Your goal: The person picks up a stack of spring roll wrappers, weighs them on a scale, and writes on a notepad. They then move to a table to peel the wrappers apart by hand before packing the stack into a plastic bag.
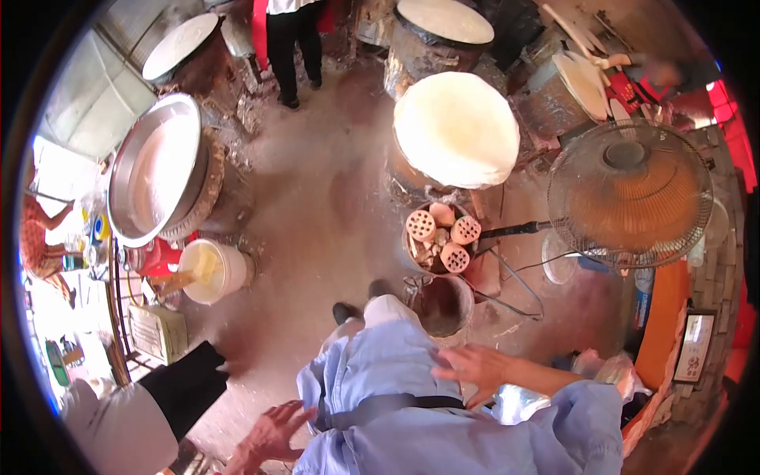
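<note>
My left hand is low in the view, beside the left side of my blue clothing, with its fingers apart and nothing in it. In front of my waist, near the dark belt, my right hand has its fingers spread and holds nothing. Beyond the right hand stands an open bucket with a dark inside. Past that, a container of perforated briquettes stands beside a round griddle covered in pale batter.
A fan stands at the right. At the left are a large metal basin and a white bucket. People stand at the back, lower left and far left. More griddles line the back.
</note>
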The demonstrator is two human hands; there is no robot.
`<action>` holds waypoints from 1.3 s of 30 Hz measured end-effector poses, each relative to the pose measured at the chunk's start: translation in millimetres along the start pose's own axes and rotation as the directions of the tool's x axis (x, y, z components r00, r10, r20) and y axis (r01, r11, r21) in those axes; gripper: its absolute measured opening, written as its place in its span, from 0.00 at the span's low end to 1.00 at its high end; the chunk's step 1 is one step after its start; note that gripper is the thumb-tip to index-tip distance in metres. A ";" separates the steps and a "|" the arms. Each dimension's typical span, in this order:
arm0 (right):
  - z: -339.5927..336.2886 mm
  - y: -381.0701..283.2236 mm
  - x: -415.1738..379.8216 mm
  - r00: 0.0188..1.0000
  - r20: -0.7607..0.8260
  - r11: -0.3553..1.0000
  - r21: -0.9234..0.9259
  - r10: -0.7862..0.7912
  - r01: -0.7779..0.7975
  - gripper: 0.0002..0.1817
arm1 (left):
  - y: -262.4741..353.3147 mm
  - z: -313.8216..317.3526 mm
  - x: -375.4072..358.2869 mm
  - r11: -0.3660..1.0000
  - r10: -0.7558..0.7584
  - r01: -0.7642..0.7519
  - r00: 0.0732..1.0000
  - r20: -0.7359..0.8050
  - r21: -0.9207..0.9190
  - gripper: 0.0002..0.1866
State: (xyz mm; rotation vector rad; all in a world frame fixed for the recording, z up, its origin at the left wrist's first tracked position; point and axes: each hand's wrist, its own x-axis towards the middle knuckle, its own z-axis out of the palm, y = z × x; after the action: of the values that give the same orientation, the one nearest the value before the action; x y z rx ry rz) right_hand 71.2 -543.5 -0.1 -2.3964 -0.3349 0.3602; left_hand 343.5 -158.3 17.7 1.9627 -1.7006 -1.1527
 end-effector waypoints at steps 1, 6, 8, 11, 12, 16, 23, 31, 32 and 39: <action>0.5 15.2 -6.9 0.991 -0.116 0.998 0.004 0.067 -0.067 0.49 | -23.6 -12.2 -1.0 1.000 0.002 -0.002 1.000 -0.017 0.021 0.35; 8.3 162.4 -3.3 0.186 -0.428 0.453 0.695 0.885 -0.558 0.27 | -73.1 -77.7 79.1 0.993 -0.056 0.088 0.940 -0.338 0.080 0.24; 3.2 249.3 -9.9 0.043 -0.438 0.364 0.684 0.898 -0.633 0.31 | -81.8 -94.6 133.3 0.996 -0.076 0.059 0.940 -0.333 -0.061 0.23; -7.1 331.7 2.0 -0.079 -0.420 0.339 0.818 0.904 -0.466 0.32 | -80.8 -95.3 227.9 0.822 -0.361 0.220 0.914 -0.182 -0.525 0.23; -13.2 343.1 7.7 -0.055 -0.378 0.332 0.867 0.924 -0.371 0.29 | -68.8 -97.3 265.3 0.687 -0.440 0.277 0.894 -0.082 -0.671 0.24; -37.2 362.4 24.2 0.168 0.000 -0.014 0.997 0.986 0.081 0.15 | -58.2 -90.5 397.6 0.491 -0.223 0.243 0.963 0.149 -0.837 0.38; -86.0 329.6 24.0 0.153 0.005 -0.019 0.996 0.988 0.086 0.11 | -49.1 -66.8 531.6 -0.324 -0.137 0.199 0.958 0.254 -0.925 0.46; -136.8 291.2 29.3 0.212 -0.003 -0.008 0.999 0.977 0.051 0.13 | -43.8 -88.8 601.3 -0.744 -0.170 -0.155 0.985 -0.040 -0.650 0.51; -130.7 295.7 26.8 0.216 0.002 -0.004 1.000 0.976 0.007 0.13 | -46.1 -96.9 608.9 -0.759 -0.153 -0.179 0.984 -0.096 -0.626 0.52; -85.0 355.7 -3.0 0.018 0.229 -0.230 0.972 0.973 0.039 0.41 | -40.5 -121.0 620.3 -0.683 -0.154 -0.189 0.981 -0.114 -0.706 0.52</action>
State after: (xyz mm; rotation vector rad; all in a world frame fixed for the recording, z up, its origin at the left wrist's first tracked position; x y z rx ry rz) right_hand 148.3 -856.2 -173.5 -0.7613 1.5267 -0.2120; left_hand 445.3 -756.6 -163.1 0.3306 0.2999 -1.3788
